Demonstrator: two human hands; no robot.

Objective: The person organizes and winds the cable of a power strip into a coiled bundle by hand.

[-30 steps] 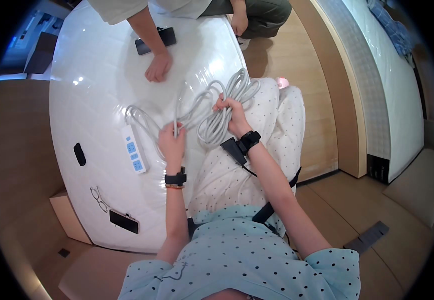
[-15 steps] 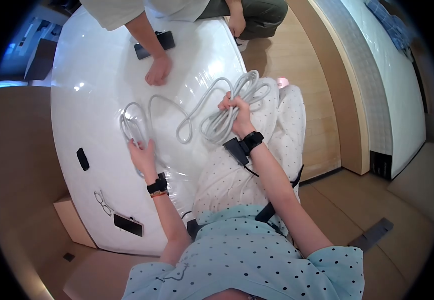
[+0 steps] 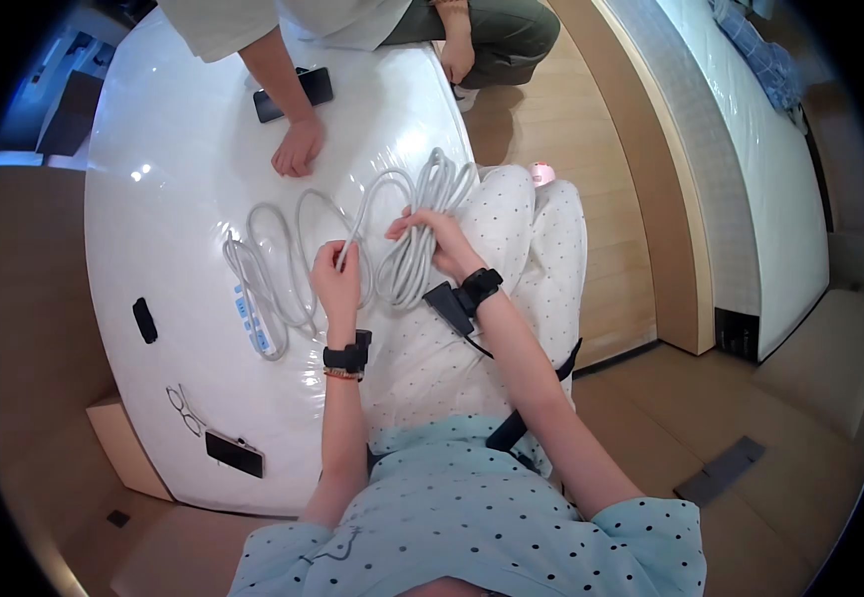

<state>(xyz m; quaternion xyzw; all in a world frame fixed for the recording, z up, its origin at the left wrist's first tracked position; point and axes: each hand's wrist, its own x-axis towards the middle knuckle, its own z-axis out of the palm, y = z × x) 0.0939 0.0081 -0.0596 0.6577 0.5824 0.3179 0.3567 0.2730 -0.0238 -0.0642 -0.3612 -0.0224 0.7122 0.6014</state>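
Observation:
My right hand is closed round a thick bundle of looped light-grey cable above my lap. Between the thumb and fingers of my left hand, a single strand of the same cable is pinched, just left of the bundle. Loose loops of cable run leftward across the plastic-covered mattress. Over there lies a power strip with blue sockets, partly ringed by cable. Both my wrists wear black bands.
Across the mattress, another person's hand rests near a dark phone. Along the left side lie a small black object, glasses and another phone. A pink object is by my knees; a second mattress stands right.
My left hand has left the loops at the left, moved right and pinched a strand near the bundle. The power strip is now uncovered. My right hand still holds the bundle, turned more upright.

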